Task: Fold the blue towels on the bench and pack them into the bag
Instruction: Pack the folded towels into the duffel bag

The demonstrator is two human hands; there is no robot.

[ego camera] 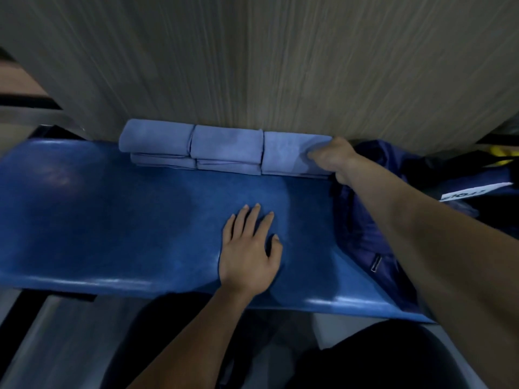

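Blue folded towels lined along the wall, with the right hand taking the stack nearest the bag.

Three stacks sit at the back of the blue table point(112, 220), touching the wood-grain wall point(280, 66): the left stack point(157, 144), the middle stack point(227, 150) and the right stack point(289, 153). The right hand point(334, 158) curls round the right stack's end, fingers on top and thumb seemingly below its edge. The left hand point(250, 248) lies flat and relaxed on the table, holding nothing. The dark blue bag point(365, 220) slumps just beside the table's right end, its opening hard to make out. Folding looks done and packing is underway; next the gripped stack should be lifted whole and lowered into the bag without its layers slipping apart.
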